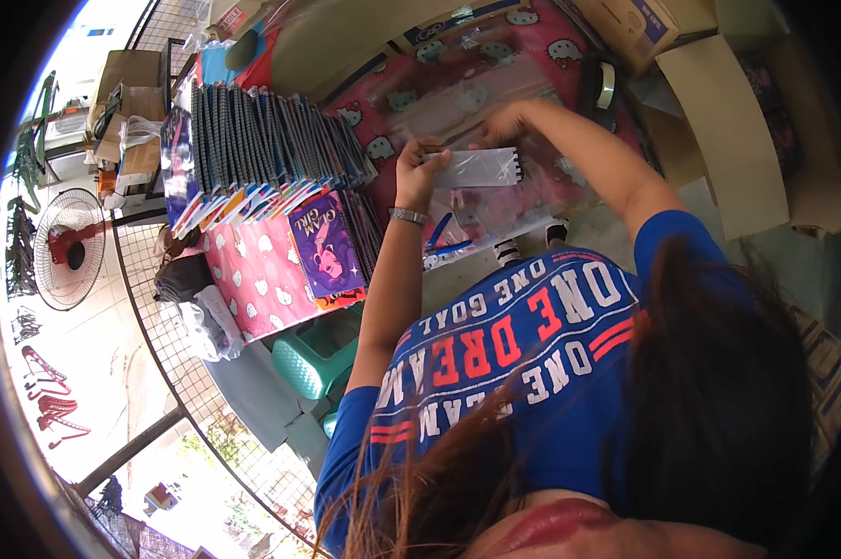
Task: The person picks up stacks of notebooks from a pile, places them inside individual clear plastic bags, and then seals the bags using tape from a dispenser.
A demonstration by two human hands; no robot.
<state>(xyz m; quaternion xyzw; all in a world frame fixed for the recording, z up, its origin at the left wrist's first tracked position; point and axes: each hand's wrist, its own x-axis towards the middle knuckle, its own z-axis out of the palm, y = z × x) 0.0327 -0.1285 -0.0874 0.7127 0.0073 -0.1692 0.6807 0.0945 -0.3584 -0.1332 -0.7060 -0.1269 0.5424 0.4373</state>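
Note:
My left hand (419, 174) is closed on the left end of a small white spiral-bound notepad (481, 169), its black binding along the right edge. A glossy, clear film seems to lie over the pad. Just beyond the pad, my right hand (507, 121) bends down over clear plastic sheets (453, 110) on the pink table (569, 51). Its fingers are curled, and what lies between them is hidden. A blue-handled pair of pliers (448, 246) rests at the table's near edge, below the pad.
Left of my left arm stand long rows of spiral notebooks (271, 140), with a purple-covered notebook (327, 244) in front. A black object with a pale strip (603, 91) lies at the right. Open cardboard boxes (723, 130) flank the table; a green stool (313, 361) stands below left.

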